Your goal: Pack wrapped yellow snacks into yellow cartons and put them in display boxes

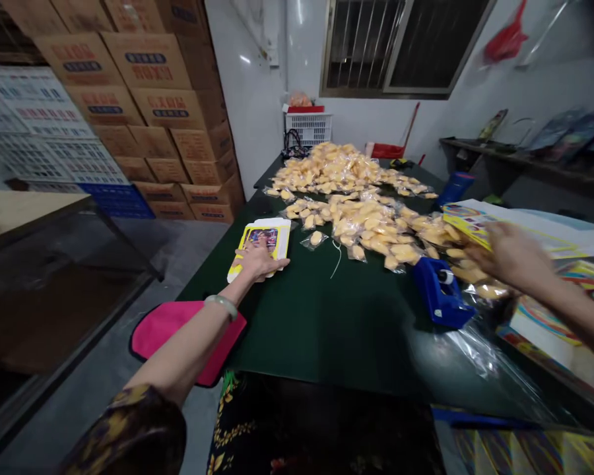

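Note:
My left hand [260, 259] lies with fingers spread on a small yellow and white printed carton [283, 231], which is flat on the table's left side. A pale bangle [221, 304] circles that wrist. My right hand [517, 257], blurred, is at the edge of a colourful printed cardboard box [468, 221] on the right; its fingers are smeared, and I cannot tell whether they grip anything. Near it are a blue tape dispenser [438, 297] and many clear-wrapped yellow pieces [376, 224], heaped across the middle and back of the table.
The dark green table [321, 316] spans the middle. Brown cartons [158, 105] are stacked at the left, with a pink stool seat [178, 333] near the table edge. A white basket [309, 128] stands at the back, and a blue container [454, 190] at the right.

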Tool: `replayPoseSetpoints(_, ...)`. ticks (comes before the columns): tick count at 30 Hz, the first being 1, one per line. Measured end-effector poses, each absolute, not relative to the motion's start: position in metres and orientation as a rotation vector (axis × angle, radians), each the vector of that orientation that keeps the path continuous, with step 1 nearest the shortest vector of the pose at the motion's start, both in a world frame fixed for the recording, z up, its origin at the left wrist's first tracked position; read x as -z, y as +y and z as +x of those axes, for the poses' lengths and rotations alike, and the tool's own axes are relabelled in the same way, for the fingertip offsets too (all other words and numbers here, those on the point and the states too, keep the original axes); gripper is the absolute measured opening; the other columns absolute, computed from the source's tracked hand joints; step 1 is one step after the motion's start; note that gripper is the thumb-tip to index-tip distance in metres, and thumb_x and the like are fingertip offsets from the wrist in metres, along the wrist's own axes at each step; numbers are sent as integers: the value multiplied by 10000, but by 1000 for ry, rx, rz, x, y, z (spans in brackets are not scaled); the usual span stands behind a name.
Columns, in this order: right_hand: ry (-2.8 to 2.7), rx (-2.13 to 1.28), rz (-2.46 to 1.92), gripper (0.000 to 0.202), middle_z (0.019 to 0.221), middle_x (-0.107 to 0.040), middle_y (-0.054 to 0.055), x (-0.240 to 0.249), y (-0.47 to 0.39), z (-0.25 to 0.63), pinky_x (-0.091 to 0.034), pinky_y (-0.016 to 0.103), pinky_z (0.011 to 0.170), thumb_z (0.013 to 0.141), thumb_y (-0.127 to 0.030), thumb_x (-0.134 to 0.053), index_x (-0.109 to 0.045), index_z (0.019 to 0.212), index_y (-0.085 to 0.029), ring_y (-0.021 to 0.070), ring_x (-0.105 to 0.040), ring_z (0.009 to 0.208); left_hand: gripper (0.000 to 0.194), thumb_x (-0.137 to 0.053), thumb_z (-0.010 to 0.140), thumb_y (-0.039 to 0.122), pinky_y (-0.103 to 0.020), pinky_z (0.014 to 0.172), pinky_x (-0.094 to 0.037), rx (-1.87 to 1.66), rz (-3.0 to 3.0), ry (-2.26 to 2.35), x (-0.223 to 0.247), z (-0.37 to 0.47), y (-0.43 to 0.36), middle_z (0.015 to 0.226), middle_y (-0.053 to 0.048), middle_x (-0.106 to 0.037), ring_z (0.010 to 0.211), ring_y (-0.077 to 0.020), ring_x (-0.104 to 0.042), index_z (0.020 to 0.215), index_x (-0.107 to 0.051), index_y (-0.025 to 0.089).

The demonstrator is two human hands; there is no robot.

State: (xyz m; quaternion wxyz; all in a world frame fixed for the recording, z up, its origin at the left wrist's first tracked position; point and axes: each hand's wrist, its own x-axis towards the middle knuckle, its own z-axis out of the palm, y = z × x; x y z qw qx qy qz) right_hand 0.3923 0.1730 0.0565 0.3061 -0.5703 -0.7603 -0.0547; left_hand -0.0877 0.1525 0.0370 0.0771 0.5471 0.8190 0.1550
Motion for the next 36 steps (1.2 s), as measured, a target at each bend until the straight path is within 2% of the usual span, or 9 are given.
replayPoseSetpoints(4, -2186, -139, -1317, 490, 1180, -619, 162, -54, 188, 241, -528, 452, 833, 790, -346, -554, -538, 1240, -153, 288, -648, 952, 862, -681, 612, 591, -640, 900, -343, -522, 1705, 2430, -36, -95, 149, 1389, -278, -377, 1205, -489, -425, 1288, -474, 97)
replayPoseSetpoints(9, -2270, -467, -1051, 477, 1303, -564, 163, -57, 193, 94, -508, 352, 853, 854, -250, -520, -486, 1312, -121, 213, -628, 1001, 798, -701, 565, 556, -606, 863, -387, -541, 1873, 2457, -39, -98, 112, 1320, -225, -458, 1118, -447, -498, 1255, -534, 191)
replayPoseSetpoints(12, -2324, -481, -1065, 433, 1304, -564, 160, -55, 194, 53, -471, 311, 876, 899, -285, -469, -499, 1292, -107, 213, -591, 1081, 784, -707, 568, 462, -591, 858, -385, -612, 2162, 2481, -37, -85, 76, 1397, -223, -382, 1173, -459, -444, 1288, -512, 221)
replayPoseSetpoints(18, -2440, -510, -1201, 398, 861, -669, 93, -52, 186, 63, -415, 282, 635, 795, -501, -589, -625, 963, -142, 217, -601, 786, 755, -709, 566, 364, -587, 911, -314, -853, 2511, 2316, -13, -48, 16, 1502, -251, -241, 1276, -466, -344, 1273, -519, 178)
replayPoseSetpoints(24, -2325, -585, -1152, 368, 576, -380, -62, -83, 154, 114, -234, 232, 500, 666, -383, -701, -393, 593, -195, 83, -333, 552, 718, -707, 648, 344, -634, 938, -254, -1110, 2643, 2168, 23, -20, 16, 1464, -244, -323, 1287, -461, -362, 1317, -462, 256)
replayPoseSetpoints(28, -2336, -618, -959, 390, 558, -294, -77, -99, 111, 142, -223, 232, 494, 680, -237, -656, -284, 565, -205, 72, -279, 532, 850, -754, 650, 407, -594, 984, -314, -1572, 2625, 1827, 25, -11, 16, 1493, -228, -252, 1331, -432, -335, 1377, -334, 277)
replayPoseSetpoints(31, -2442, -640, -759, 331, 593, -385, -61, -104, 73, 157, -280, 232, 500, 740, -173, -594, -304, 582, -206, 81, -350, 544, 948, -737, 686, 441, -532, 1014, -379, -1763, 2304, 1528, -1, -20, 10, 1455, -224, -334, 1328, -369, -386, 1441, -208, 219)
replayPoseSetpoints(33, -2547, -589, -509, 212, 724, -541, -14, -109, 50, 162, -384, 250, 587, 786, -142, -556, -423, 632, -201, 112, -485, 657, 877, -704, 717, 465, -466, 976, -457, -1358, 2228, 1214, -26, -30, 10, 1353, -175, -495, 1228, -311, -517, 1435, -269, 212)
replayPoseSetpoints(36, -2652, -344, -227, 156, 998, -656, 51, -116, 26, 165, -437, 352, 826, 803, -77, -519, -582, 766, -215, 192, -561, 970, 967, -818, 546, 478, -485, 1004, -451, -981, 2233, 868, -55, -38, 16, 1273, -152, -579, 1184, -338, -549, 1374, -419, 176)
